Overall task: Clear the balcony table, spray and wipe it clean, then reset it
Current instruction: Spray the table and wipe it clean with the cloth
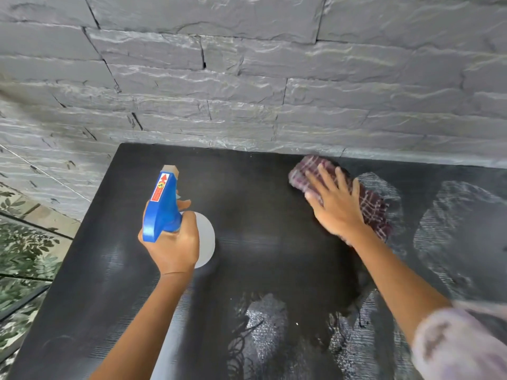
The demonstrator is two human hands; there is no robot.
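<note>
Wall [247, 78] of grey stone backs the table's far edge. Table [247, 193] is dark, with wet streaks on its right and near side. Checked cloth [373, 207] lies at table far-right, right hand [336, 204] flat on it, fingers spread. Spray bottle [162, 207] hangs over table left-centre, left hand [175, 245] wrapped round its neck. Risk: flat palm lets cloth bunch, so streaks remain; stray trigger squeeze re-wets wiped areas.

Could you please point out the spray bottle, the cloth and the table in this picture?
spray bottle [162, 212]: head view, on its blue trigger head.
checked cloth [311, 167]: head view, on its uncovered far end.
black table [260, 209]: head view, on a bare middle patch.
</note>
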